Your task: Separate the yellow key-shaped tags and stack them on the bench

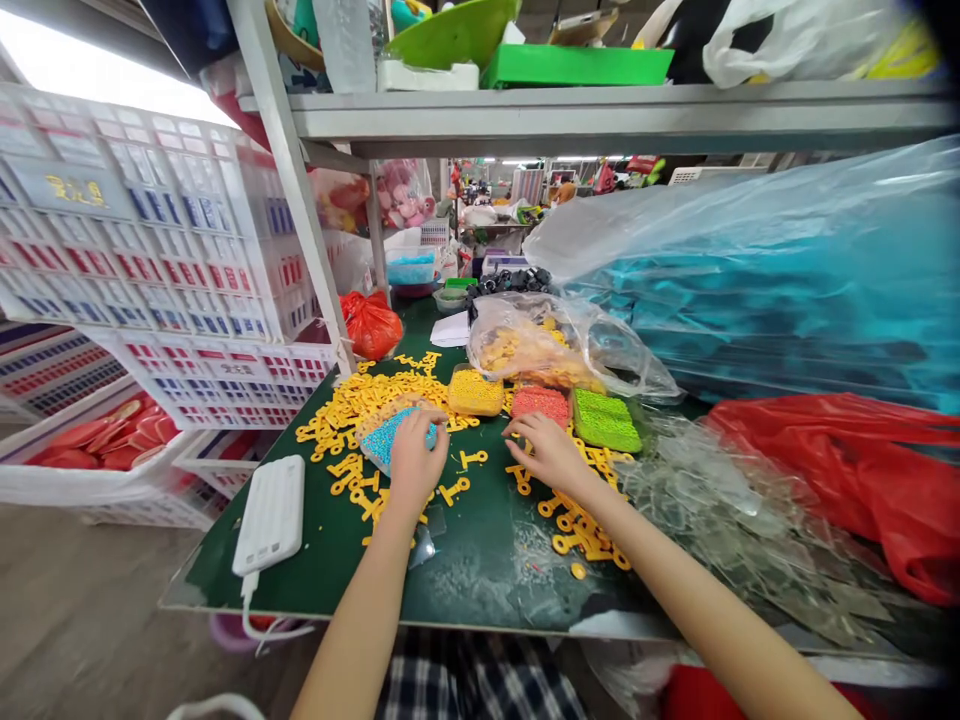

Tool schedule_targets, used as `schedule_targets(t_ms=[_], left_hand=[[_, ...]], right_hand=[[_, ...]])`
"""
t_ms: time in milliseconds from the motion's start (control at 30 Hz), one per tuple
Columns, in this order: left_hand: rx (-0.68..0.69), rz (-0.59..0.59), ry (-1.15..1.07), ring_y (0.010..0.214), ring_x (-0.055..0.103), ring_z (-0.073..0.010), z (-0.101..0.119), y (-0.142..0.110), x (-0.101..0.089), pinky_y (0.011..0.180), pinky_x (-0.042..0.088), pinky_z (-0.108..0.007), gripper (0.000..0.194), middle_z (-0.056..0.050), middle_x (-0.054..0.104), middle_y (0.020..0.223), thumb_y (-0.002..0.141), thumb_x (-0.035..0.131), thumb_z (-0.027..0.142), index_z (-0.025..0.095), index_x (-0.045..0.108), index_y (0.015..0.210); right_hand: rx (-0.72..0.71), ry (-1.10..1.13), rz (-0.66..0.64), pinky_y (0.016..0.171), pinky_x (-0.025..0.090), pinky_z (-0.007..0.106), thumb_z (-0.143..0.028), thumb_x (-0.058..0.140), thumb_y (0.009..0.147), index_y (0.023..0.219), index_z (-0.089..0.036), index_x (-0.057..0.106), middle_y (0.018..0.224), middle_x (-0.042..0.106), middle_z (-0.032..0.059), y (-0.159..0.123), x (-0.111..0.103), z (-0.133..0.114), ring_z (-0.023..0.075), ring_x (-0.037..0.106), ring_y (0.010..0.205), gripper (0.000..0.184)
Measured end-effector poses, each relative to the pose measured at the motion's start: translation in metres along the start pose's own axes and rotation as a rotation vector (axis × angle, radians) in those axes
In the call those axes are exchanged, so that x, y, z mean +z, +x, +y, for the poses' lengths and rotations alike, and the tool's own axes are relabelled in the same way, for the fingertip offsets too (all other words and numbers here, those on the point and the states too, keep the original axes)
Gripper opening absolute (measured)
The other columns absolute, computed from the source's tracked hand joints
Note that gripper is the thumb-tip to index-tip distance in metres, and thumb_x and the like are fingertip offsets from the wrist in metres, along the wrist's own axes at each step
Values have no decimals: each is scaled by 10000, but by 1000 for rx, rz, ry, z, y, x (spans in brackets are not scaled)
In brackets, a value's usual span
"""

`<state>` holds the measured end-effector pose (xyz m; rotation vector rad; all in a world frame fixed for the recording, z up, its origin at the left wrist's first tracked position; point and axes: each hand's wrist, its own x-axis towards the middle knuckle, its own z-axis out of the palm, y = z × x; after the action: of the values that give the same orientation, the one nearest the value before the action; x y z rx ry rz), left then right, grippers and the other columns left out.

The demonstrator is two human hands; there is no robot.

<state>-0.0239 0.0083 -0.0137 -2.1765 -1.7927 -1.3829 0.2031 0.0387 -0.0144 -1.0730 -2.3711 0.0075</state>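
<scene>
Leaning in over loose yellow shapes [352, 420]

The left grip [415, 458] is lying with its fingers curled over a blue-beaded piece [390, 440], which is sitting among the loose yellow shapes on the worktop [480, 590]. Whether it is clamped on the piece or only resting there I cannot tell, as the thumb is hidden. The right grip [544, 452] is standing apart, fingers loosely together and apparently empty, its fingertips just in front of a tray of coral-red beads [540, 405]. A tray of yellow beads [475, 393] and a tray of green beads [606, 420] are flanking it, and a clear plastic bag [559, 345] of yellow shapes is slumping behind them. A white power bank [271, 515] is lying near the worktop's front edge, its cable [255, 610] hanging over. The crowding is creating the risk: a careless wrist could tip a tray and mix beads into the yellow shapes, and a snagged cable could drag the power bank off the edge.
</scene>
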Motion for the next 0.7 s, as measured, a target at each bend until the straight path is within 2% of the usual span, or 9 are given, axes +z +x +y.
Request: schedule_targets(t_ms=[133,300,433,500,600,700], left_hand=[[90,-249,-20,959,630,-195,8,-7,13,850,505,-318,171,-56,678,1005,902,486,173,187,621,1007],[100,-481,37,964,641,-235,10,-13,23,860,506,-363,126,-62,704,993,887,579,222,185,685,943],[79,-549,88,1012,622,-266,9,-13,25,896,484,-409,190,-77,700,1056,872,614,240,184,678,1041],[76,-575,95,977,627,-256,9,-13,25,874,487,-399,176,-69,707,1012,884,596,237,188,679,1031],[82,-603,94,930,628,-239,11,-13,25,848,487,-378,166,-60,706,953,888,592,240,191,680,1020],[95,-610,98,948,617,-242,12,-13,24,861,473,-384,216,-66,695,967,895,581,228,187,663,1091]], right_hand=[[22,24,-19,869,459,379,-231,507,917,974,-162,646,1001,650,101,-15,11,7,236,552,996,165],[69,41,-27,906,451,370,-248,467,952,986,-176,654,1031,652,90,-25,2,16,219,542,1028,203],[139,-5,-60,897,453,383,-281,460,961,981,-179,670,1019,671,92,-28,-2,22,231,559,1009,235],[186,-48,-93,873,461,404,-280,488,943,986,-165,681,1015,682,113,-29,1,25,258,571,1000,229],[241,-112,-144,866,464,427,-249,546,900,1044,-137,676,1113,671,154,-31,7,27,296,571,1039,224],[265,-156,-184,867,466,428,-252,562,892,1057,-129,666,1143,664,155,-30,8,25,305,568,1053,231]])
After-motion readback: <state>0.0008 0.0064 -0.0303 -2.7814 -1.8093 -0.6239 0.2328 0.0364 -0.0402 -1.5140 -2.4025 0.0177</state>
